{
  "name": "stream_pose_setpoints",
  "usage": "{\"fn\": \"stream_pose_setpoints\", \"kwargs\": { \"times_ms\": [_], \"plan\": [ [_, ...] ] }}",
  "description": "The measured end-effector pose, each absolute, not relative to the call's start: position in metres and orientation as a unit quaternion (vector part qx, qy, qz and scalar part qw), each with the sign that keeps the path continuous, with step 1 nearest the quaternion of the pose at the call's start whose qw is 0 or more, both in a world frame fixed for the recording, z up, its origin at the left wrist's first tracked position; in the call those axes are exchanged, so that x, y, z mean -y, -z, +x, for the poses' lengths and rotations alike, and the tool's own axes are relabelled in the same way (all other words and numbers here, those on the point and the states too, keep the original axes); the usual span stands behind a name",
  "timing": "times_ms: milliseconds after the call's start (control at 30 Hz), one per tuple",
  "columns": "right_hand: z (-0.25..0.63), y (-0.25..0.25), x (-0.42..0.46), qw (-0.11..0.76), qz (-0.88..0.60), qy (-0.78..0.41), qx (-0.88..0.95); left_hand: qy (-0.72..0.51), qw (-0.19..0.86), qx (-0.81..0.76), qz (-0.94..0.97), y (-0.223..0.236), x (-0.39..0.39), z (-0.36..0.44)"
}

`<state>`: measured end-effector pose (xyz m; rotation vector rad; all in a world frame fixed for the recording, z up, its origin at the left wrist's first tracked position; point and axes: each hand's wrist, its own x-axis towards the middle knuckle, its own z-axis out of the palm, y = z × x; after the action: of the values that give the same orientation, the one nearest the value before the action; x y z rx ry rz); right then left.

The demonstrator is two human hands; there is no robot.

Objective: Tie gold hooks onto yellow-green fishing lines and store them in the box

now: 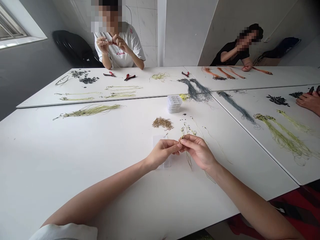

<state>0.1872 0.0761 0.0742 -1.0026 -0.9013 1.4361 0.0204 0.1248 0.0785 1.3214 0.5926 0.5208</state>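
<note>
White tabletop [75,146] below, left fingers [174,148] and right fingers [189,144] closely pinch a thin, pale yellowish strand [180,142].

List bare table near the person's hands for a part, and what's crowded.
Bare: the white table left of the left hand, short of the yellow-green bundle; also a patch between the right forearm and the table seam. Crowded: around the right hand, with loose strands and small pieces; beyond both hands, the golden pile and stacked clear boxes.
</note>
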Motion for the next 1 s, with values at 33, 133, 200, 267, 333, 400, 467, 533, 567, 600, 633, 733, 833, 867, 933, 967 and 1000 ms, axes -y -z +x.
{"fn": "stream_pose_setpoints", "kwargs": {
  "times_ms": [33, 133, 200, 267, 333, 400, 467, 533, 567, 600, 633, 733, 833, 867, 933, 967, 1000],
  "plan": [
    [0.187, -0.074, -0.076, 0.555, -0.428, -0.604, 0.381, -0.234, 0.71, -0.269, 0.607, -0.08, -0.125, 0.02],
    [0.188, -0.073, -0.077, 0.563, -0.433, -0.593, 0.381, -0.245, 0.693, -0.272, 0.621, -0.081, -0.125, 0.02],
    [0.189, -0.074, -0.077, 0.565, -0.437, -0.583, 0.388, -0.258, 0.68, -0.286, 0.624, -0.08, -0.125, 0.021],
    [0.19, -0.074, -0.077, 0.565, -0.445, -0.57, 0.396, -0.273, 0.664, -0.31, 0.623, -0.079, -0.125, 0.021],
    [0.191, -0.073, -0.077, 0.566, -0.457, -0.559, 0.398, -0.292, 0.651, -0.334, 0.616, -0.078, -0.126, 0.02],
    [0.192, -0.072, -0.077, 0.564, -0.466, -0.553, 0.399, -0.313, 0.642, -0.351, 0.606, -0.079, -0.128, 0.019],
    [0.193, -0.071, -0.077, 0.552, -0.468, -0.558, 0.406, -0.333, 0.639, -0.359, 0.594, -0.082, -0.131, 0.018],
    [0.193, -0.071, -0.076, 0.535, -0.463, -0.57, 0.417, -0.35, 0.647, -0.357, 0.576, -0.086, -0.135, 0.017],
    [0.193, -0.072, -0.075, 0.527, -0.46, -0.576, 0.423, -0.36, 0.653, -0.356, 0.563, -0.087, -0.137, 0.017],
    [0.193, -0.072, -0.075, 0.521, -0.457, -0.58, 0.429, -0.373, 0.658, -0.358, 0.548, -0.089, -0.139, 0.016],
    [0.193, -0.073, -0.074, 0.514, -0.456, -0.582, 0.435, -0.388, 0.658, -0.364, 0.533, -0.09, -0.142, 0.016],
    [0.193, -0.073, -0.074, 0.503, -0.458, -0.581, 0.447, -0.432, 0.631, -0.393, 0.511, -0.091, -0.148, 0.014],
    [0.193, -0.072, -0.074, 0.497, -0.465, -0.576, 0.453, -0.462, 0.578, -0.412, 0.531, -0.09, -0.151, 0.011],
    [0.193, -0.072, -0.074, 0.494, -0.467, -0.576, 0.455, -0.46, 0.56, -0.412, 0.553, -0.09, -0.151, 0.01],
    [0.193, -0.07, -0.074, 0.49, -0.466, -0.58, 0.455, -0.416, 0.536, -0.392, 0.621, -0.09, -0.149, 0.009],
    [0.193, -0.069, -0.074, 0.489, -0.463, -0.583, 0.455, -0.38, 0.532, -0.373, 0.658, -0.09, -0.147, 0.009],
    [0.193, -0.069, -0.074, 0.489, -0.46, -0.585, 0.455, -0.344, 0.531, -0.351, 0.691, -0.09, -0.145, 0.01]
  ]
}}
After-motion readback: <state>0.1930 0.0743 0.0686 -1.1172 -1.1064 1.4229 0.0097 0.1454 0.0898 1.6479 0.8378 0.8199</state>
